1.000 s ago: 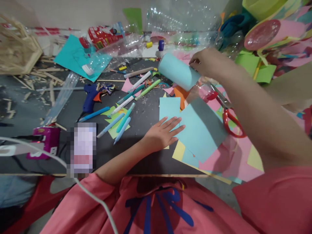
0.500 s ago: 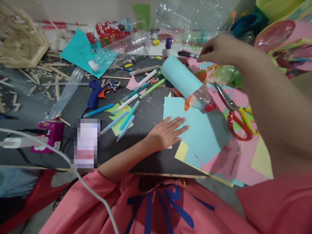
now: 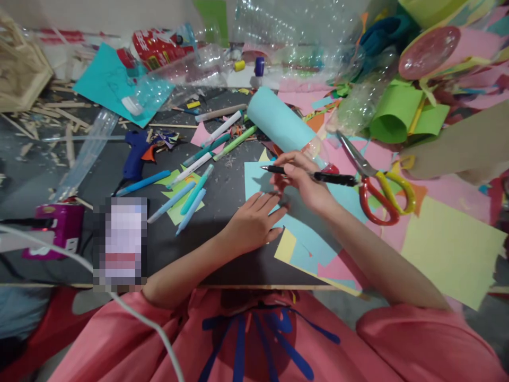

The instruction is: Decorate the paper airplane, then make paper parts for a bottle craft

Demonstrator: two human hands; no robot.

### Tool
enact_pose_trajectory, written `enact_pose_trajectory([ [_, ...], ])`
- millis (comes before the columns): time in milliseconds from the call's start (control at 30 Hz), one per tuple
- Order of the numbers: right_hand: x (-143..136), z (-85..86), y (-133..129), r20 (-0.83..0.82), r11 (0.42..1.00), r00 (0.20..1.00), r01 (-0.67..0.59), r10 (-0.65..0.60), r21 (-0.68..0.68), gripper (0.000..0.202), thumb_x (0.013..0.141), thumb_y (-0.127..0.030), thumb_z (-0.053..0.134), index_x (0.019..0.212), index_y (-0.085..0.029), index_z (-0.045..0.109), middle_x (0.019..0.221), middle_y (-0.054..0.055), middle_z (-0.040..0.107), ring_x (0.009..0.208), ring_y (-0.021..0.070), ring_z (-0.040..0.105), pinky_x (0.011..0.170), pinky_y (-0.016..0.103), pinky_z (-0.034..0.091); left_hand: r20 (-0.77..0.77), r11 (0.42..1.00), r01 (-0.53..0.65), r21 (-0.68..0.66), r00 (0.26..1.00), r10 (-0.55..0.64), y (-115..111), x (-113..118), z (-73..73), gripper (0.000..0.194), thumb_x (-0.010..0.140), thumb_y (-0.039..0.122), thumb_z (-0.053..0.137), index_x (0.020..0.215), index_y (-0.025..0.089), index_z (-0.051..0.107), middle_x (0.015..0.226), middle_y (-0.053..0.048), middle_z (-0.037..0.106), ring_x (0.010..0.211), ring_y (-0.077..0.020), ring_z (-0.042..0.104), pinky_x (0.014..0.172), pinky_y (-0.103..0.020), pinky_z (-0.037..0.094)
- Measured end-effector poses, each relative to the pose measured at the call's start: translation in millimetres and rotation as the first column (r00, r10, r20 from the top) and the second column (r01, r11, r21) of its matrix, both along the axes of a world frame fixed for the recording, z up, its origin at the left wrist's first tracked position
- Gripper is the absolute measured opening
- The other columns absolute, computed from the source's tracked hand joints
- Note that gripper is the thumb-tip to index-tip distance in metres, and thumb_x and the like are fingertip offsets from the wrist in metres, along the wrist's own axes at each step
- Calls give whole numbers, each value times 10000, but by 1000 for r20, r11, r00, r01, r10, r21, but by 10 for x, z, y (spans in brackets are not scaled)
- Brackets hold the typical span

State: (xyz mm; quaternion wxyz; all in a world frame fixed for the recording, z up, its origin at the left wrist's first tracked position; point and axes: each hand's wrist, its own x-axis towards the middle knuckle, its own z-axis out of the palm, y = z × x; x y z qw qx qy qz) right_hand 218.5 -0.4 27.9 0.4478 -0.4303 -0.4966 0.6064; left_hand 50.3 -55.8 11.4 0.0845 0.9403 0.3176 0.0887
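My right hand (image 3: 300, 180) grips a black pen (image 3: 338, 178), its tip pointing left above the light blue paper (image 3: 256, 178). Flat on the left edge of that paper lies my left hand (image 3: 258, 220), fingers spread. Just beyond both hands rests a small plastic bottle (image 3: 320, 151) with a red cap, partly wrapped in a light blue paper tube (image 3: 278, 119). Scissors (image 3: 368, 170) with red and yellow handles lie to the right of my right hand, blades apart. Several markers (image 3: 193, 196) are scattered left of my left hand.
A blue glue gun (image 3: 135, 154), a phone (image 3: 123, 239) and a magenta box (image 3: 59, 228) with a plugged-in cable are on the left. Clear bottles (image 3: 186, 69) lie at the back. A green paper roll (image 3: 393, 116) and yellow paper (image 3: 449, 249) are on the right.
My right hand has come from the back of the table toward me, bringing the pen over the light blue paper. My left hand stays on the paper. The view has shifted right.
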Motion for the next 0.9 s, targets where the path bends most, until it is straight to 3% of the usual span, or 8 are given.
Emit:
enact_pose_trajectory([
  [133, -67, -230, 26, 25, 998, 1000, -5, 7, -65, 480, 787, -686, 612, 967, -241, 597, 815, 10, 708, 725, 145, 684, 645, 292, 567, -6, 999, 22, 37, 1000, -22, 7, 0, -59, 440, 953, 354, 554, 1344, 154, 565, 1384, -155, 591, 1318, -264, 537, 1127, -419, 402],
  [267, -59, -304, 35, 100, 999, 995, -15, 18, -36, 546, 786, -745, 567, 1025, -256, 613, 1004, 47, 725, 911, 193, 714, 789, 360, 592, -16, 996, 31, 79, 999, -30, 3, 5, -84, 419, 964, 383, 540, 1315, 160, 585, 1365, -145, 610, 1315, -265, 543, 1118, -428, 412],
  [433, -31, -310, -15, 172, 981, 976, -155, 134, 114, 566, 838, -749, 497, 1140, -279, 587, 1189, 74, 691, 1202, 251, 630, 1100, 503, 457, -43, 997, 32, 72, 999, -29, -12, 15, -55, 385, 955, 387, 559, 1253, 148, 614, 1311, -148, 639, 1324, -273, 536, 1103, -427, 425],
  [667, -30, -342, -4, 267, 942, 932, -292, 243, 164, 736, 837, -832, 329, 1299, -286, 499, 1339, 119, 625, 1323, 300, 546, 1117, 597, 398, -27, 996, 18, 88, 1000, -16, -29, 26, -52, 337, 954, 384, 561, 1187, 152, 635, 1268, -147, 662, 1298, -273, 557, 1078, -421, 439],
  [900, -40, -299, -28, 326, 932, 916, -307, 235, 191, 711, 879, -794, 291, 1317, -277, 509, 1340, 124, 633, 1330, 302, 545, 1163, 623, 305, -18, 996, 11, 89, 1000, -10, -32, 24, -77, 312, 951, 380, 569, 1159, 157, 633, 1232, -145, 672, 1278, -271, 563, 1069, -417, 429],
])
